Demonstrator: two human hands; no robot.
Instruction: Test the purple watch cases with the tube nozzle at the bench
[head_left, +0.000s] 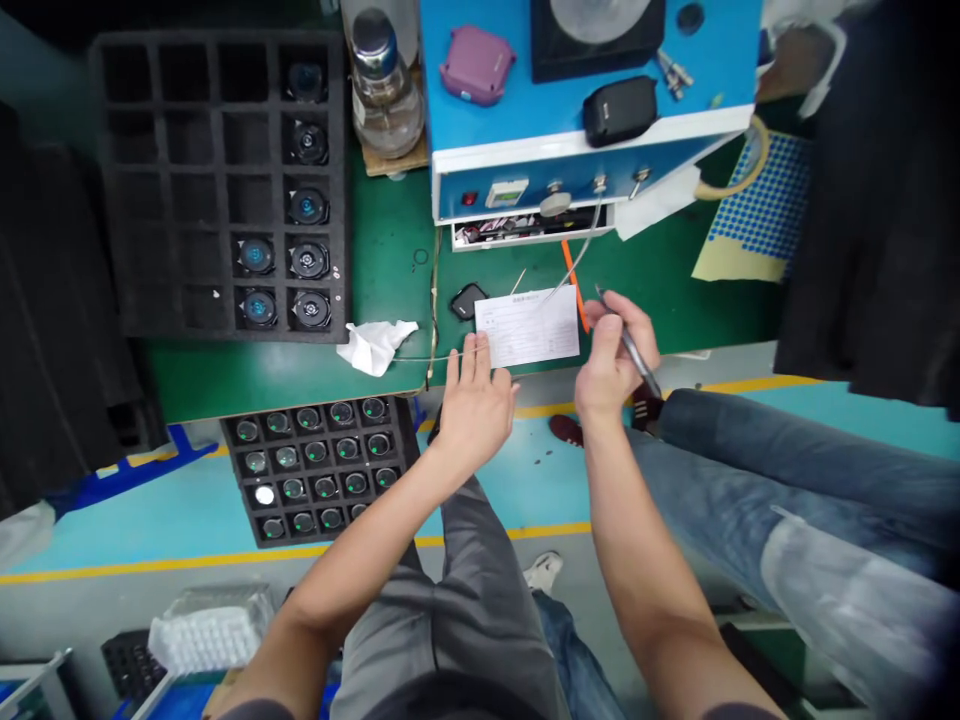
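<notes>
A white printed form [527, 327] lies on the green bench mat [397, 270], close to the bench's front edge. My left hand [476, 400] rests flat with its fingertips on the form's lower left corner, holding the sheet down. My right hand [615, 355] is to the right of the form and grips a slim silver-and-black pen [634, 350], its tip pointing up and away from the sheet. A small black rounded device [469, 300] lies just beyond the form's left corner, and an orange strip [574, 285] runs behind its right side.
A blue bench machine [570, 170] with knobs and a display stands behind the form, and a glass bottle [382, 85] stands beside it. Black foam trays [225, 185] [315, 470] hold round speaker-like parts on the bench and floor. A crumpled white tissue [375, 345] lies nearby.
</notes>
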